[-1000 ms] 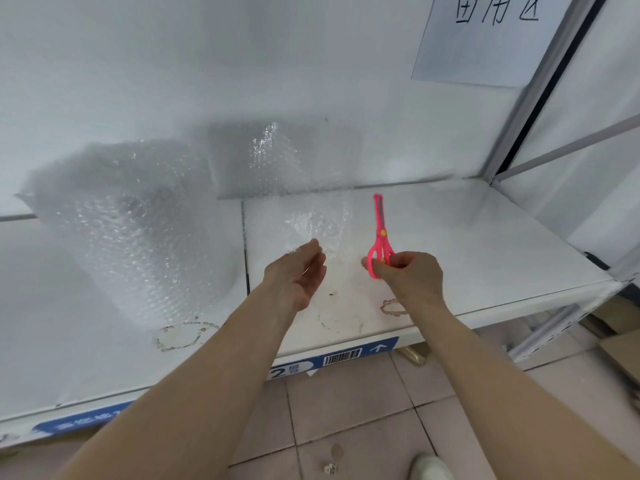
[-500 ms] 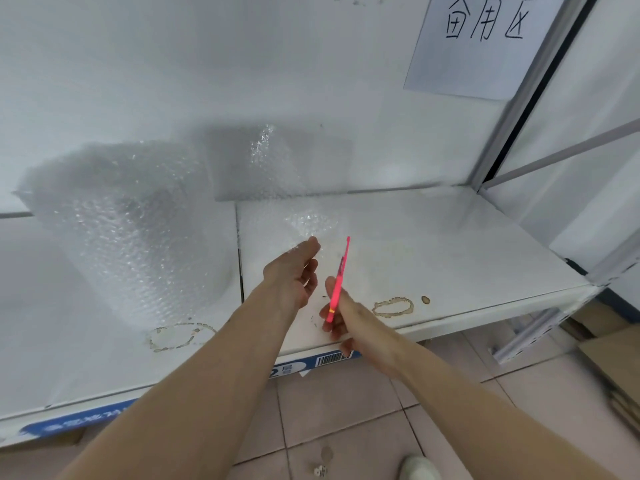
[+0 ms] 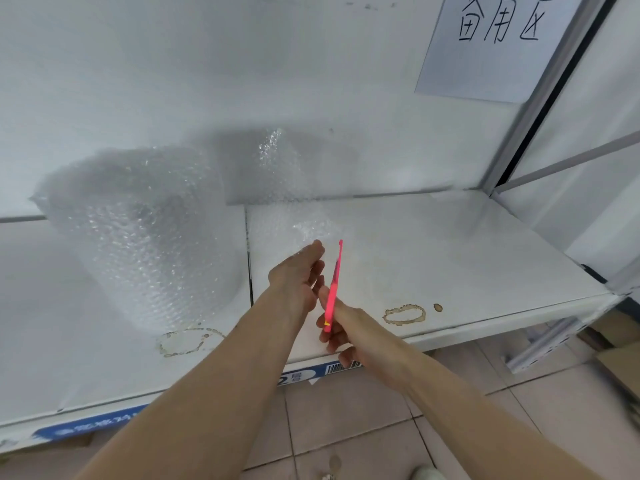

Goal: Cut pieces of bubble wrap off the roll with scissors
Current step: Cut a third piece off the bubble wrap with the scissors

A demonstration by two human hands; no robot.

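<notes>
A large roll of clear bubble wrap (image 3: 138, 233) stands on the left of the white shelf (image 3: 467, 258). A loose sheet of bubble wrap (image 3: 298, 216) runs from it to the right, lying on the shelf and leaning up the back wall. My left hand (image 3: 298, 278) pinches the near edge of this sheet, fingers pointing away. My right hand (image 3: 349, 327) grips pink scissors (image 3: 334, 285) by the handles, seen edge-on, blades pointing up and away, right beside my left hand's fingers.
Brown ring stains (image 3: 403, 313) mark the shelf near its front edge. A paper sign (image 3: 485, 46) hangs on the back wall at top right. A metal upright (image 3: 540, 95) bounds the shelf on the right. Tiled floor (image 3: 346, 427) lies below; cardboard (image 3: 620, 358) at far right.
My right hand has swung the scissors left, from flat-on at the sheet's right to edge-on beside my left hand. The view has shifted slightly right. My left hand has stayed put.
</notes>
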